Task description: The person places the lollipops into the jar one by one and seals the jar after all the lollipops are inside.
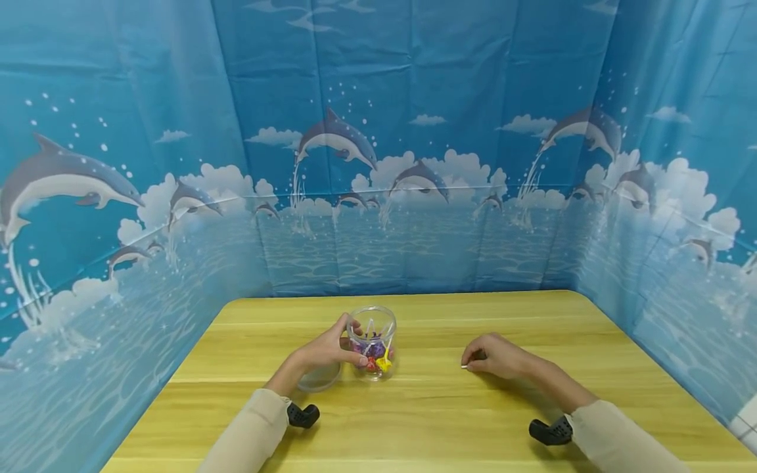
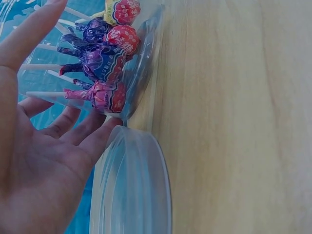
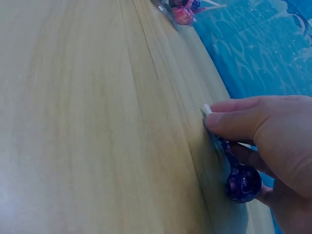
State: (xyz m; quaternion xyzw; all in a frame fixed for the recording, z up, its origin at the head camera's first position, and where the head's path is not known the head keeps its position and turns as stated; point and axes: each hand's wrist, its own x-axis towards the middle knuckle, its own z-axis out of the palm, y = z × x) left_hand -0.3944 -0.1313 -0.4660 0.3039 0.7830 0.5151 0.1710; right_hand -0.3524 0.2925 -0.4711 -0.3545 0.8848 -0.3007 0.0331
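My left hand (image 1: 330,346) grips the side of a clear plastic jar (image 1: 378,308), which stands uncovered on the table. Inside it are several wrapped lollipops (image 2: 102,63) in purple, red, pink and yellow, their white sticks pointing up. A round clear lid (image 2: 141,180) lies beside the jar, close under the left hand's fingers. Over to the right, my right hand (image 1: 498,356) pinches the white stick of a dark purple lollipop (image 3: 243,183) between thumb and finger, low over the tabletop. In the head view only the stick's tip shows; the hand hides the candy.
The yellow wood-grain table (image 1: 426,420) stretches out around both hands. Behind it and along both sides hangs a blue curtain (image 1: 378,256) printed with dolphins, meeting the table's far edge. Black wrist devices (image 1: 550,431) sit at both cuffs.
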